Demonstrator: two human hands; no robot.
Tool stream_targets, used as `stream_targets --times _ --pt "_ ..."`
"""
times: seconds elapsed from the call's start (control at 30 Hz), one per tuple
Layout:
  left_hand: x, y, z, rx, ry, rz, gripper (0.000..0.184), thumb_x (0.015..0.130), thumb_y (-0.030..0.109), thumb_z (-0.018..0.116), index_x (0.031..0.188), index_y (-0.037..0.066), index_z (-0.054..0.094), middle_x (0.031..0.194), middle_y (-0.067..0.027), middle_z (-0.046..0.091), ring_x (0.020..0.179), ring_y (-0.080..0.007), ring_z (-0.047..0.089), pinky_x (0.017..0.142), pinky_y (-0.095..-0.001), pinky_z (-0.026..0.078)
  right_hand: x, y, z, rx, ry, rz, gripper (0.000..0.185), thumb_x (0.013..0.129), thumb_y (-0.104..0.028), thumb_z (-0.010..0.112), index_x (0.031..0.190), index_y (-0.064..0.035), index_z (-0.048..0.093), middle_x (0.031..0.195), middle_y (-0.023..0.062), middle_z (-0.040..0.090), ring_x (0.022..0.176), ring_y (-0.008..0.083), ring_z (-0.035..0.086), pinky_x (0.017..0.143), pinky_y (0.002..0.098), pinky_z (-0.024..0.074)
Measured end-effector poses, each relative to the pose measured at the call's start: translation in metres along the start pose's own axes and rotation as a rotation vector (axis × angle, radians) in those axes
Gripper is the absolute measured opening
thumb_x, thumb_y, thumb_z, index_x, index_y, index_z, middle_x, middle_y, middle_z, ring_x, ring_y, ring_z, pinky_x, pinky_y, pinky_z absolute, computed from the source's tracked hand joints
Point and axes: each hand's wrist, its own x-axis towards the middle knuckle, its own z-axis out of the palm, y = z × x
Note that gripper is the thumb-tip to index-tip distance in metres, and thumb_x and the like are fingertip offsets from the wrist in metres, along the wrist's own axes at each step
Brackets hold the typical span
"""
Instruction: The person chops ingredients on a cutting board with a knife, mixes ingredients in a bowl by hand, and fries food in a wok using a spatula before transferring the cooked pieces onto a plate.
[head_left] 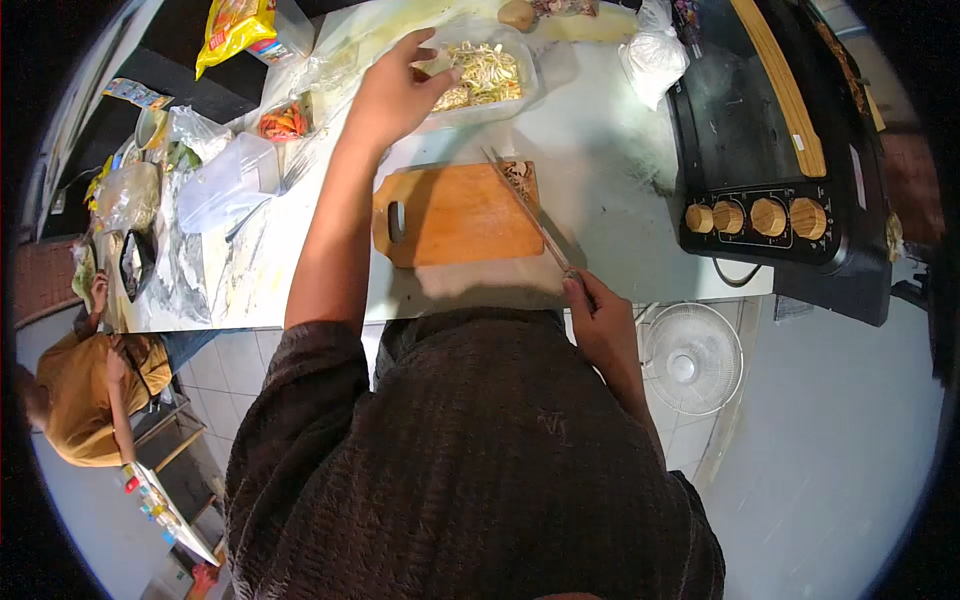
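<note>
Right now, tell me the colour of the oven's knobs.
Light brown wood grain, on the oven; the head view shows it.

from over here, the left hand point(405, 88) blocks part of the clear tub point(532, 78) and whatever lies under the fingers, while the right hand point(600, 320) covers most of the handle of the knife point(525, 212). the chopped bits point(518, 178) are too small to name, and so are the markings around the wooden knobs point(768, 217). the yellow packet point(236, 30) and the black oven point(725, 110) run off the top edge, and the other person's point(85, 400) head blurs into the dark rim.
</note>
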Motion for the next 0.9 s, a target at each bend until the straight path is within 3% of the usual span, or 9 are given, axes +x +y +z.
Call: stream_targets --times 0.1,0.27,0.47,0.9 --pt "-0.025 -0.01 -0.027 -0.114 0.006 0.015 0.037 0.085 0.018 0.071 0.116 0.0 0.062 0.091 -0.0067 0.067 0.079 -0.0111 0.061 0.071 -0.0267 0.05 0.002 0.004 0.0 0.008 -0.013 0.004 0.042 0.095 -0.037 0.054 0.117 -0.0036 0.064 0.098 0.0242 0.068 0.093 0.0381 0.067 0.079 0.0415 0.0517" --pt "-0.076 -0.063 -0.062 0.055 -0.086 -0.18 0.024 0.085 0.02 0.07 0.098 0.0 0.068 0.082 -0.0067 0.068 0.072 -0.0138 0.061 0.068 -0.0272 0.049 0.011 0.004 0.003 0.011 -0.007 -0.052 0.041 0.094 -0.036 0.054 0.118 -0.0034 0.064 0.095 0.0243 0.068 0.09 0.0374 0.068 0.077 0.041 0.0519" --pt "-0.134 -0.099 -0.064 0.361 -0.137 -0.354 0.026 0.081 0.023 0.07 0.094 0.001 0.068 0.087 -0.0152 0.069 0.082 -0.0273 0.067 0.074 -0.0358 0.05 0.019 -0.004 0.004 -0.011 -0.032 -0.053 0.039 0.094 -0.034 0.057 0.117 -0.0038 0.064 0.088 0.0236 0.069 0.082 0.0348 0.07 0.071 0.0378 0.0522" --pt "-0.153 -0.1 -0.038 0.413 -0.063 -0.49 0.021 0.084 0.022 0.065 0.091 0.002 0.067 0.087 -0.0157 0.068 0.082 -0.0312 0.066 0.074 -0.0391 0.051 0.02 -0.002 0.007 -0.004 -0.036 -0.071 0.041 0.093 -0.036 0.057 0.116 -0.0022 0.064 0.081 0.0234 0.067 0.078 0.0361 0.069 0.069 0.0393 0.0516"
